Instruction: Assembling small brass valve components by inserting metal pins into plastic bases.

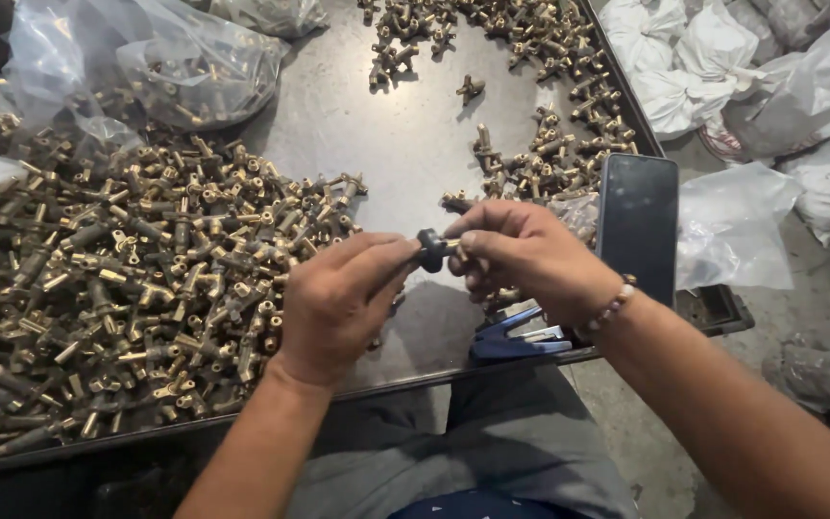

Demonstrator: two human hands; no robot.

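Both grips clamped on small black knob (431, 249), left hand (338, 303), right hand (521, 255), axis level.

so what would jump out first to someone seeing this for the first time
The big heap of brass fittings covering the left of the metal tray, with a looser scatter of brass pieces at its upper right. In the middle, the left hand and right hand meet, fingers pinching a small black knob between them. A dark phone stands at the tray's right edge.
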